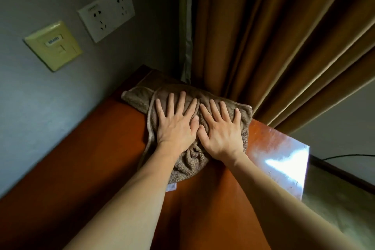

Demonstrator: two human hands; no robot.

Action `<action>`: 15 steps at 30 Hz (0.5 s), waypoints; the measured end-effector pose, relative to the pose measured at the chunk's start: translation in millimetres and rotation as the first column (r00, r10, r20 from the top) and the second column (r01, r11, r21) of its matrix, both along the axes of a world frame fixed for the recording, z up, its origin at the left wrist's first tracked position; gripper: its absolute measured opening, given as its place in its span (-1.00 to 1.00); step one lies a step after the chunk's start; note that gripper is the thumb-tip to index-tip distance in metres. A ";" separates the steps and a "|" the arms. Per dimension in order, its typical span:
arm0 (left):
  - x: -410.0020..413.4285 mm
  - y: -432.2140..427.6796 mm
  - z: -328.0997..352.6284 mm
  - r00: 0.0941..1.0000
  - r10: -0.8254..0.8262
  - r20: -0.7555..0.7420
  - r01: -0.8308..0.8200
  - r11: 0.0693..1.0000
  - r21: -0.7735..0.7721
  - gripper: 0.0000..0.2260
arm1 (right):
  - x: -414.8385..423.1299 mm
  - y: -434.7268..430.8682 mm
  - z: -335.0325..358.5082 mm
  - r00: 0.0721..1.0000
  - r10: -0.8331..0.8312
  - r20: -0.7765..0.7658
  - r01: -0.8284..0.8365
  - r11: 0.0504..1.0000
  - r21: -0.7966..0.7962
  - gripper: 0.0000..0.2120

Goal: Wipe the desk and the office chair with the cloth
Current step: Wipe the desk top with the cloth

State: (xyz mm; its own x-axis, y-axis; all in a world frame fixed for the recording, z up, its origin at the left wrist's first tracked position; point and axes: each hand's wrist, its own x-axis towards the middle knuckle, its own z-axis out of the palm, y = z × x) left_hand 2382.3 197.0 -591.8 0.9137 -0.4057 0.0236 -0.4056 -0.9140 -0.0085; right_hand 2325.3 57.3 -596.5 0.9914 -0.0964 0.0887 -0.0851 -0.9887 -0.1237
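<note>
A brown fluffy cloth (140, 98) lies bunched on the far corner of the reddish-brown wooden desk (97, 158). My left hand (176, 124) presses flat on the cloth with its fingers spread and straight. Beside it, thumbs almost touching, my right hand (221, 128) lies flat on the cloth in the same way. A small white label (171, 187) sticks out from the cloth's near edge. No office chair is in view.
A grey wall runs along the desk's left side, carrying a white double socket plate (106, 13) and a yellowish plate (53, 45). Brown curtains (284, 36) hang behind the desk's far corner. The desk's right edge (304, 168) shines with glare; a black cable (345, 156) runs beyond it.
</note>
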 end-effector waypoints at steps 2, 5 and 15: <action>-13.4 -5.5 1.5 1.000 -0.014 -0.023 0.014 1.000 -0.005 -0.47 | -14.9 -4.5 0.5 1.000 -0.015 -0.010 0.015 1.000 -0.010 -0.39; -33.1 -12.7 1.1 0.998 -0.037 -0.049 0.037 0.999 -0.005 -0.47 | -38.5 -10.4 0.9 0.999 -0.036 -0.026 0.036 0.999 -0.009 -0.39; -61.6 -32.8 4.3 0.991 -0.116 -0.060 0.115 0.993 -0.020 -0.47 | -79.6 -31.8 5.9 0.998 -0.051 -0.049 0.052 0.999 0.007 -0.39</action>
